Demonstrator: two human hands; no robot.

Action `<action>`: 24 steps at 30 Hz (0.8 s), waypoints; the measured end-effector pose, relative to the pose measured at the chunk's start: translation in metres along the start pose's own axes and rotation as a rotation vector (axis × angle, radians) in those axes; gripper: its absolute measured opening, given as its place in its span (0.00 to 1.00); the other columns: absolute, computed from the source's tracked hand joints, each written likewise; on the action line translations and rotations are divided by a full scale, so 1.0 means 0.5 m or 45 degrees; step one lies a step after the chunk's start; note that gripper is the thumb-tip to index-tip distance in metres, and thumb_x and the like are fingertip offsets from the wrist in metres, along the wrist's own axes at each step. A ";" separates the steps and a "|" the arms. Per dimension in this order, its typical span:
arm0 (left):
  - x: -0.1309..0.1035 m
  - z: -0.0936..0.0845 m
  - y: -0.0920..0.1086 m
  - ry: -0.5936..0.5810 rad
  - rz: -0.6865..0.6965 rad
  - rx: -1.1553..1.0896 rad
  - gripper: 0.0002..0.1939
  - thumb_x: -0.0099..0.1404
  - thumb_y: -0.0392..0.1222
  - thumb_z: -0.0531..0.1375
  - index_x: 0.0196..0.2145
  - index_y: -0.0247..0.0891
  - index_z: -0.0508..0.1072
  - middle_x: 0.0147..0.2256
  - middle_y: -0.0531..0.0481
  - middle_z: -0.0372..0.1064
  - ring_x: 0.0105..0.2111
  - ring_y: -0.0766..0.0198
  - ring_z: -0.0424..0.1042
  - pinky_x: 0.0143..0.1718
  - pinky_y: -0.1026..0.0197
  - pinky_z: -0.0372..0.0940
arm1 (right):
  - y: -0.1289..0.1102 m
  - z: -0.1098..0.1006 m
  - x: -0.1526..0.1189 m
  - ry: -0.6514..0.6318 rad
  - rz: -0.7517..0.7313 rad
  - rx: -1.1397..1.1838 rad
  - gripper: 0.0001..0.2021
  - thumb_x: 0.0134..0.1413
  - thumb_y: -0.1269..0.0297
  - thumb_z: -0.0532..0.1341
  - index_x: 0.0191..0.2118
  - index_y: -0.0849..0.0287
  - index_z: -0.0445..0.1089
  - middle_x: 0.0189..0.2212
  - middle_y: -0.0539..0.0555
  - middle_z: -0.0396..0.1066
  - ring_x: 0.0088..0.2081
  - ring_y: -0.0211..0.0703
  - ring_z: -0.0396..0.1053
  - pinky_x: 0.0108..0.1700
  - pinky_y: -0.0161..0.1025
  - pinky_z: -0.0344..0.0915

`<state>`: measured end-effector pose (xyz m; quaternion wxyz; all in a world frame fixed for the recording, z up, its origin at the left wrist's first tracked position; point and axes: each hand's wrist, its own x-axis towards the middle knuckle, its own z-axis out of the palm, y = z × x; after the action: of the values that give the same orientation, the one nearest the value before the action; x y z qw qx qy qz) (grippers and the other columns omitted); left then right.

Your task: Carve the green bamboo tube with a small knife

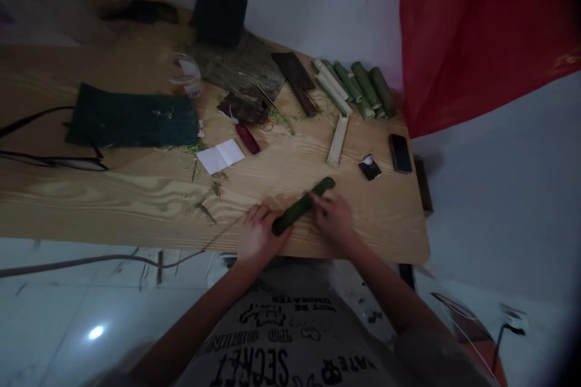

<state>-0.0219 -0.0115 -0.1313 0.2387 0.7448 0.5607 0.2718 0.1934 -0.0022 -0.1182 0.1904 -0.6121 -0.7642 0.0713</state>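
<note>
A dark green bamboo tube (299, 208) lies at a slant near the table's front edge. My left hand (261, 236) holds its lower left end, with the thumb beside the tube and the fingertips on the tabletop. Over the upper right half is my right hand (334, 221), its fingers curled and slightly blurred. One fingertip, or something small and dark in the fingers, touches the tube's side; I cannot make out which.
Several bamboo pieces (365, 84) lie at the back right, with a split strip (337, 140) before them. A phone (400, 153) and a small black packet (370, 167) are to the right. Leftward are a red-handled tool (247, 138), folded paper (221, 156), a plastic cup (186, 75) and a dark green sheet (136, 118).
</note>
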 end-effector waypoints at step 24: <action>-0.001 0.003 -0.003 0.060 0.027 0.059 0.11 0.59 0.48 0.69 0.38 0.41 0.79 0.34 0.47 0.73 0.40 0.51 0.71 0.42 0.51 0.63 | 0.008 -0.002 -0.003 -0.022 0.000 -0.016 0.20 0.63 0.71 0.55 0.55 0.52 0.75 0.34 0.55 0.76 0.38 0.45 0.71 0.41 0.39 0.70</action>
<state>-0.0222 -0.0117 -0.1335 0.2052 0.7495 0.5644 0.2786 0.1974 -0.0030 -0.1190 0.1799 -0.6127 -0.7662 0.0717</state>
